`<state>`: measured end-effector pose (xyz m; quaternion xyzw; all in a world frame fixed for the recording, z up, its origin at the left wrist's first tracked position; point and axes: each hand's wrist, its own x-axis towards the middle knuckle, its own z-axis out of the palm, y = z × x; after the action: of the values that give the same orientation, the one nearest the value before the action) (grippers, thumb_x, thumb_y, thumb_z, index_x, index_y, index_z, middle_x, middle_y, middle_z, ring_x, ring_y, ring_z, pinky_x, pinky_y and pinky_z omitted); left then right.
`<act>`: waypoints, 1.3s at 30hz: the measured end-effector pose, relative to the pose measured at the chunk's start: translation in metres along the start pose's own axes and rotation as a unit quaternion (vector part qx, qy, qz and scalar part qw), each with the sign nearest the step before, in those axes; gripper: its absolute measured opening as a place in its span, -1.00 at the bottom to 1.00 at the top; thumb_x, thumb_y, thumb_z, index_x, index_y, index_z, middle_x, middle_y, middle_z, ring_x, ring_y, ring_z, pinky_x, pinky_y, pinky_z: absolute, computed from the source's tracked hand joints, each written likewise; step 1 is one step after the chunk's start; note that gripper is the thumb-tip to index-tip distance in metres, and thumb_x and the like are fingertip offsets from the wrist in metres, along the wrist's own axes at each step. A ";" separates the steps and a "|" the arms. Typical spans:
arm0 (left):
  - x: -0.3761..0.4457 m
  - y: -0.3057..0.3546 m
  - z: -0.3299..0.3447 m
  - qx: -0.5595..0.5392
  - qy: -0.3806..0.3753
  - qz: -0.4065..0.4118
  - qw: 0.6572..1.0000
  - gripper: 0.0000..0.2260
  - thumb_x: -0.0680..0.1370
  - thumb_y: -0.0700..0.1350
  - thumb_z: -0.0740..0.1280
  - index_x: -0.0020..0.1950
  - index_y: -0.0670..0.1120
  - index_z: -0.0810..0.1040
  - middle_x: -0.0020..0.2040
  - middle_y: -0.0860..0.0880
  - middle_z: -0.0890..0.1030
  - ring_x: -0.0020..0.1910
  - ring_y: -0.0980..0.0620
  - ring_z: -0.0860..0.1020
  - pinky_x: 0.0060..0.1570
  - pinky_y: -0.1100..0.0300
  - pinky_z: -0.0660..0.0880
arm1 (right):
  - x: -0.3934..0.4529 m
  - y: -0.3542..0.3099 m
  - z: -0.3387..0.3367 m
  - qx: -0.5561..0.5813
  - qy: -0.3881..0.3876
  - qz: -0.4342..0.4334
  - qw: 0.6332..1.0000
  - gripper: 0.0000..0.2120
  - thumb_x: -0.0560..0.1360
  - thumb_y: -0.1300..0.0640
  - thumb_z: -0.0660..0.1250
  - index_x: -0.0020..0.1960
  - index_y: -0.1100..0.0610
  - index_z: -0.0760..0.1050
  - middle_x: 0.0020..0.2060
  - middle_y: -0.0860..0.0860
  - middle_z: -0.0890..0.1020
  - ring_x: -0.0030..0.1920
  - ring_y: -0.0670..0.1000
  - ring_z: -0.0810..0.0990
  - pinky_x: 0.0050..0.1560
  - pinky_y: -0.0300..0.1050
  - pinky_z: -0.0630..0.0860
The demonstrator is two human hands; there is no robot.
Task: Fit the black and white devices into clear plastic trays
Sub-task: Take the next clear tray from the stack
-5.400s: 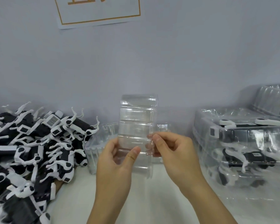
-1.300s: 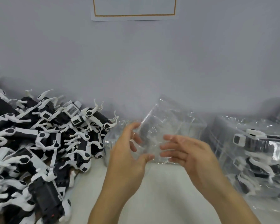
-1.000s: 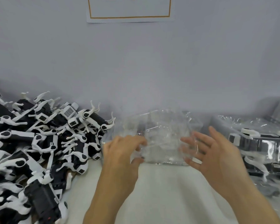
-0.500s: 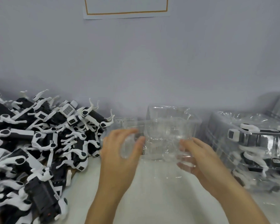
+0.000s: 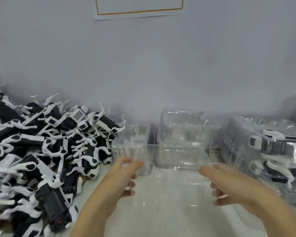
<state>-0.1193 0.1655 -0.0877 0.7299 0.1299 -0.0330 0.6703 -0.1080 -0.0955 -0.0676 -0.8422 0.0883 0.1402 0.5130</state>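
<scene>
The clear plastic tray [image 5: 178, 170] I was working with sat low over the white table [image 5: 169, 216], in the middle of my view, held between both hands. My left hand [image 5: 121, 178] was on its left edge, thumb and forefinger above the rim and the other fingers curled beneath, so it gripped the tray. My right hand [image 5: 229, 187] took the right edge the same way, fingers wrapped under the wall; motion blur softened both, but the hold read plainly enough.

No device lay in that tray as far as I could see through the glare.

Just behind it stood more empty clear trays [image 5: 186, 129], stacked against the grey wall [image 5: 143, 65]. To the left a big heap of black and white devices [image 5: 46, 151] spread across the table, their white arms sticking out every way. To the right sat the filled trays [image 5: 270, 147], with devices visible through the plastic. High on the wall hung a white paper sign [image 5: 140, 7] with an orange border.
</scene>
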 end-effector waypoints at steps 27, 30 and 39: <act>0.163 0.104 -0.089 0.658 0.171 0.092 0.727 -0.62 0.64 0.00 0.17 0.45 -0.04 0.29 0.25 -0.24 0.49 0.27 -0.31 0.44 0.23 -0.13 0.45 | 0.020 0.010 0.027 -0.292 0.080 -0.051 0.952 -0.42 0.63 -0.08 0.07 0.54 0.17 0.02 0.37 0.07 0.22 0.37 0.18 0.25 0.13 -0.07 0.35; 0.164 0.099 -0.088 0.659 0.208 0.152 0.707 -0.74 0.63 -0.20 0.15 0.32 -0.17 0.32 0.13 -0.21 0.54 0.14 -0.25 0.49 -0.04 -0.08 0.46 | 0.020 0.010 0.027 -0.292 0.078 -0.048 0.952 -0.40 0.64 -0.08 0.07 0.56 0.18 0.00 0.41 0.07 0.22 0.39 0.18 0.25 0.23 -0.04 0.38; 0.143 0.130 -0.087 0.703 0.267 0.242 0.613 -0.65 0.58 -0.35 0.14 0.33 -0.09 0.27 -0.15 -0.06 0.44 -0.07 -0.10 0.36 -0.20 0.01 0.37 | 0.018 0.006 0.029 -0.307 0.129 -0.116 0.936 -0.78 0.62 -0.07 0.10 0.24 -0.07 0.27 0.27 -0.05 0.30 0.23 0.05 0.35 0.17 -0.02 0.25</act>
<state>0.0377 0.2633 0.0151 0.9590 0.0583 0.2456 -0.1286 -0.0966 -0.0725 -0.0911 -0.9740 0.0078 -0.0104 0.2260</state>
